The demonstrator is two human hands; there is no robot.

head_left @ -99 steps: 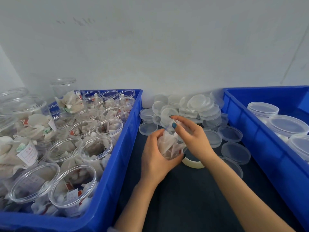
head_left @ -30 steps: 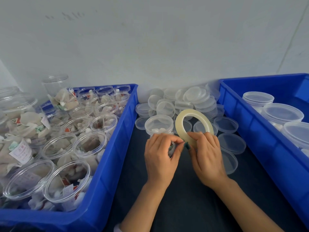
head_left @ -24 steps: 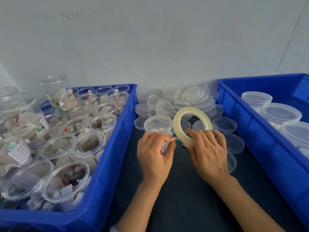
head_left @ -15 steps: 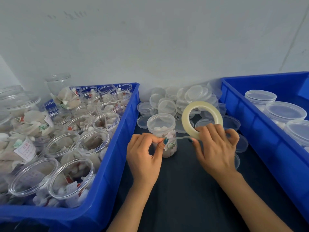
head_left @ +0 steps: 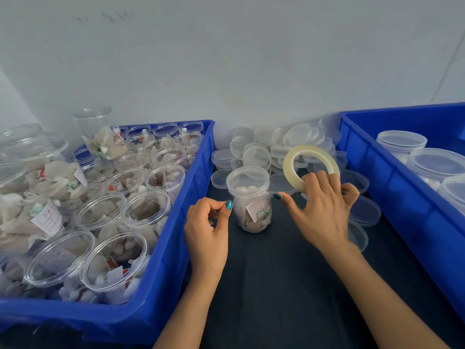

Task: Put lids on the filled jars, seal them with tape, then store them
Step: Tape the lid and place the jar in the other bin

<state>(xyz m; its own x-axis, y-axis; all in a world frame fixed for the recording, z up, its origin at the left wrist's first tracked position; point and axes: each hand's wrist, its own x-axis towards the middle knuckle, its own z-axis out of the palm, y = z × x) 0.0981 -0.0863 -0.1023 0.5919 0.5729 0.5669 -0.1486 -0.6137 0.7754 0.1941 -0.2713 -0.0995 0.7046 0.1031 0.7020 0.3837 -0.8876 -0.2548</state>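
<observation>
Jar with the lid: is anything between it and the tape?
Nothing visible. The small clear lidded plastic jar stands on the dark mat, and the pale ring-shaped tape roll in the right hand is beside it.

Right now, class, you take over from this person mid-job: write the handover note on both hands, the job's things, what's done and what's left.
Left hand: pinches the pulled-out tape end.
Right hand: grips the ring-shaped roll of clear tape.
Small clear plastic jar: filled, lidded, upright between the hands on the dark mat.
Done: lid on.
Left: tape the lid seam, store the jar, probably in the right blue plastic crate with lidded jars; then the open jars in the left blue plastic crate.
</observation>
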